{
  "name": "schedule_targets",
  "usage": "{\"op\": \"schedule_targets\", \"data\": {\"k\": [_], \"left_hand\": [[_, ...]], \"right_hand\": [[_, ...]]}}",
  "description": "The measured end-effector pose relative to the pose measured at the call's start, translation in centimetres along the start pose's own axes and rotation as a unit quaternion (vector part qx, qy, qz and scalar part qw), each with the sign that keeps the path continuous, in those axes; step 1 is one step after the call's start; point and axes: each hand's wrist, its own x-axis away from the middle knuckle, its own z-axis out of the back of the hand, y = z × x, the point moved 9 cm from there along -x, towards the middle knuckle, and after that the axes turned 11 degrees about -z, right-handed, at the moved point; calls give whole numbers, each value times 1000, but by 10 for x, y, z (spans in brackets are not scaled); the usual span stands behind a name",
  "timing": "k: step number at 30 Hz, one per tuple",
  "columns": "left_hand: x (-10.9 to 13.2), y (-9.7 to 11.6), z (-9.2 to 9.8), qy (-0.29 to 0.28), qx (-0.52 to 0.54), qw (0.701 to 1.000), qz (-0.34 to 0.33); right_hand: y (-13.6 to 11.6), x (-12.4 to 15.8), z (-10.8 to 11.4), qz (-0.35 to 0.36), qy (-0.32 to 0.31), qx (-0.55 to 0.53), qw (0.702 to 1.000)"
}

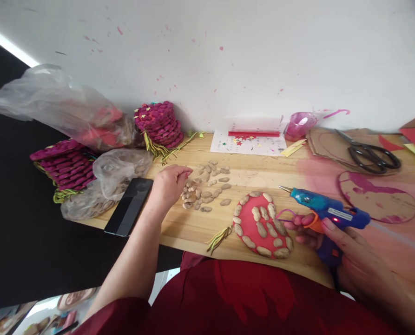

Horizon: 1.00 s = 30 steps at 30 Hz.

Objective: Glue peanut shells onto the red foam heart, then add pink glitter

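My right hand (346, 251) is wrapped around a blue hot glue gun (332, 209), a finger at its orange trigger. A small red light glows on the gun, and its metal nozzle points left. Just left of this hand lies a red disc (247, 222) with peanuts in their shells around its rim and in rows across its middle. A purple loop sticks out at its right side and a yellow-green tassel (218, 239) at its left. My left hand (170, 184) is closed, fingertips pinched together beside a pile of loose peanuts (196, 193); anything between them is hidden.
A black phone (129, 207), plastic bags (123, 167) and purple woven pieces (158, 123) are on the left. At the back lie a paper with star sequins (224, 145) and a pink cup (300, 125). Black-handled scissors (374, 158) rest on cardboard, near a purple-stained cardboard oval (385, 202).
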Motion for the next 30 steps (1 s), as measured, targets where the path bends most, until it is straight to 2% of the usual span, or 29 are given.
{"op": "schedule_targets", "data": {"k": [3, 8, 14, 20, 25, 28, 30], "left_hand": [[1, -3, 0, 22, 18, 999, 24], [-6, 5, -2, 9, 28, 999, 19], [-23, 38, -29, -61, 30, 996, -64], [-32, 72, -57, -101, -28, 983, -153], [-36, 72, -69, -120, -54, 980, -149], [-36, 73, -67, -121, -53, 982, -136], [-34, 81, -62, -119, -41, 984, -128]], "right_hand": [[7, -1, 1, -43, -1, -32, 999], [5, -2, -1, -37, -1, -35, 999], [5, -2, 0, -27, -8, -17, 999], [6, -3, 4, -8, -19, -13, 1000], [5, -2, -1, -2, -29, -13, 1000], [5, -1, -3, -1, -43, -16, 999], [7, -2, -5, -2, -62, -21, 998]]}}
